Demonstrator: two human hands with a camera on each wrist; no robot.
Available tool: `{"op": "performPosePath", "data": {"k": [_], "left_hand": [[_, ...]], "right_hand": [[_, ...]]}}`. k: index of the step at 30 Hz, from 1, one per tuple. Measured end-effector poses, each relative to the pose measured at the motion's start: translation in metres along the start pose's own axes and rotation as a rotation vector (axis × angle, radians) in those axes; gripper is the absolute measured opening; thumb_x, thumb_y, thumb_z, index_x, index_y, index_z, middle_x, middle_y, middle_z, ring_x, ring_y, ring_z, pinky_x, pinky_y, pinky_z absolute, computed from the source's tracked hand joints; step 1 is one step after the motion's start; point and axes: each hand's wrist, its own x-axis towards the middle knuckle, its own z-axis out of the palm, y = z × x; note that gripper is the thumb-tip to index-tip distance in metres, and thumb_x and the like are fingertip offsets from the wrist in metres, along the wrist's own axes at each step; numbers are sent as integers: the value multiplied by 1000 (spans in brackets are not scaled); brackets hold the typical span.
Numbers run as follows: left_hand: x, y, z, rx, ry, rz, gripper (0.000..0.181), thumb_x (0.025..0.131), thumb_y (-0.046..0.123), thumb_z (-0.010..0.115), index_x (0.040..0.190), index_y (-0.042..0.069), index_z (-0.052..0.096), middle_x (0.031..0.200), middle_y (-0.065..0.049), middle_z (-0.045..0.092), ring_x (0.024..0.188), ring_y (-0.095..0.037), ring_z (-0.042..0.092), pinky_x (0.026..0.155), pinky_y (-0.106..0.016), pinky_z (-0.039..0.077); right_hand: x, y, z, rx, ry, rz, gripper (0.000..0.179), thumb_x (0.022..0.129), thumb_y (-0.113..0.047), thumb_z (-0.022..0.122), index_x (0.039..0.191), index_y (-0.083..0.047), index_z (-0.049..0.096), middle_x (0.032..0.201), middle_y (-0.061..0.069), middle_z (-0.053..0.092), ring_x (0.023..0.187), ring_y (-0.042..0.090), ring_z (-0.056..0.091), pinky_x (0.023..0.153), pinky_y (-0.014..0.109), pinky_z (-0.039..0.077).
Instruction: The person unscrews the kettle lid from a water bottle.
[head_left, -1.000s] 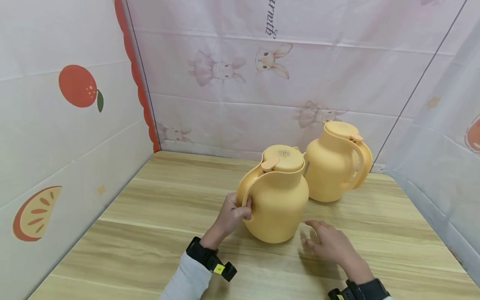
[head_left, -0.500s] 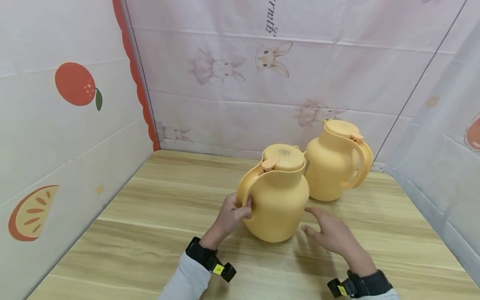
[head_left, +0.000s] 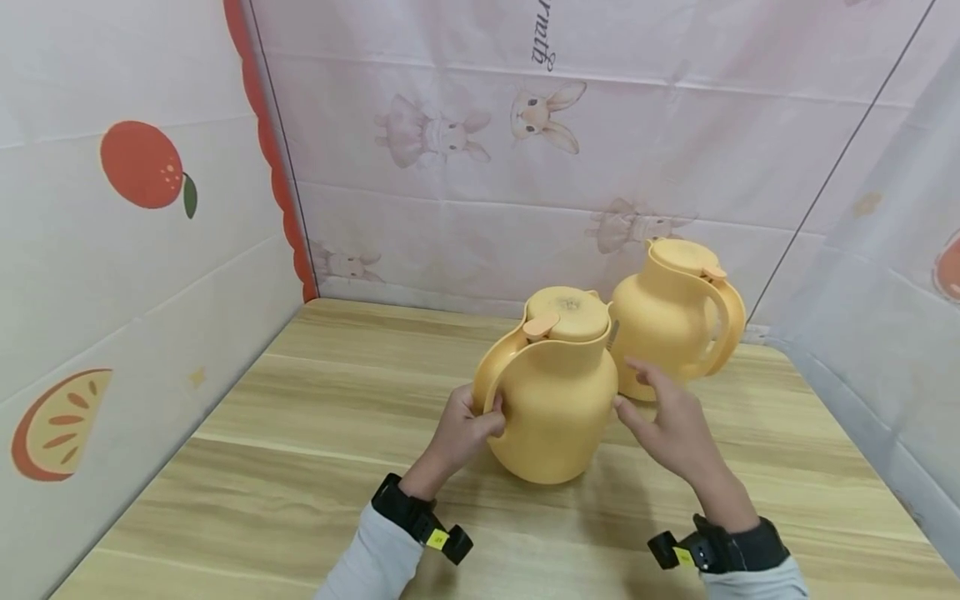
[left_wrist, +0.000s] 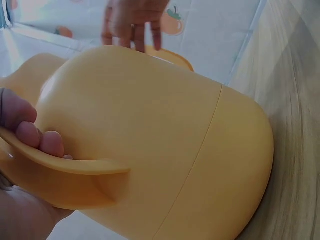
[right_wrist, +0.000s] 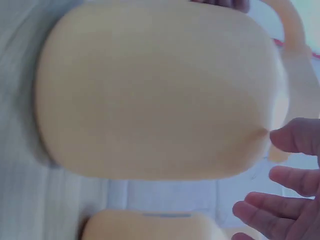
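A yellow thermos jug stands upright on the table, its lid closed and its handle turned to the left. My left hand grips that handle, fingers curled round it, as the left wrist view shows at the handle. At the jug's right side is my right hand, fingers spread and fairly straight. In the right wrist view its thumb is right at the jug's shoulder. Behind and to the right stands a second yellow thermos jug, handle to the right, partly covered by the front jug.
The wood-grain table ends at a pink printed cloth wall behind. A white printed wall rises on the left and another cloth hangs on the right. The jugs overlap in the head view.
My right hand has risen along the front jug's right side, from near its base to mid-height, thumb now at the body. The left hand and both jugs have stayed in place.
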Motion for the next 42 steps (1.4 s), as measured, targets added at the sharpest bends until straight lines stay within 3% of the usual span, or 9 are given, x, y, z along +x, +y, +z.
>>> {"op": "performPosePath", "data": {"k": [6, 14, 19, 24, 32, 38, 42], "left_hand": [[0, 2, 0, 6, 1, -10, 16, 76, -17, 44, 65, -6, 46, 62, -2, 44, 54, -12, 41, 49, -22, 34], [0, 4, 0, 18, 9, -31, 16, 75, -17, 45, 64, -5, 47, 61, -2, 45, 52, -12, 40, 49, -22, 34], [1, 3, 0, 6, 10, -24, 17, 75, -18, 44, 64, -6, 46, 60, -3, 45, 52, -12, 40, 49, -22, 34], [0, 2, -1, 2, 13, -20, 17, 75, -19, 44, 64, -7, 48, 59, -3, 47, 52, -14, 42, 48, -22, 34], [0, 4, -1, 1, 8, -25, 17, 74, -19, 44, 64, -7, 47, 59, -2, 47, 53, -14, 43, 49, -22, 35], [1, 4, -1, 10, -3, -39, 15, 74, -18, 44, 66, -7, 47, 60, -2, 48, 55, -13, 45, 50, -22, 36], [1, 6, -4, 30, -42, -65, 11, 77, -16, 44, 70, -9, 48, 63, -3, 48, 58, -13, 45, 53, -24, 37]], "right_hand": [[14, -11, -6, 92, 89, -10, 45, 80, -4, 68, 121, 7, 52, 115, 24, 57, 101, 40, 55, 75, 56, 44], [34, -33, -11, 168, 94, 6, 49, 82, -12, 67, 127, 1, 52, 129, 16, 50, 113, 33, 48, 83, 53, 40], [47, -43, -9, 181, 100, -28, 52, 81, -15, 69, 127, 1, 52, 131, 16, 49, 114, 30, 47, 84, 50, 39], [56, -49, -4, 169, 101, -14, 54, 80, -20, 70, 127, 1, 52, 132, 16, 49, 120, 31, 44, 94, 49, 34], [69, -60, 2, 90, 52, 67, 63, 80, -37, 68, 128, 0, 52, 134, 19, 45, 126, 35, 36, 101, 51, 27], [81, -70, 8, -50, 11, 89, 65, 78, -49, 66, 124, -5, 55, 132, 16, 48, 120, 41, 40, 91, 61, 28], [87, -74, 12, -136, -9, 113, 69, 76, -57, 63, 122, -6, 56, 128, 16, 50, 112, 40, 44, 84, 60, 31]]}}
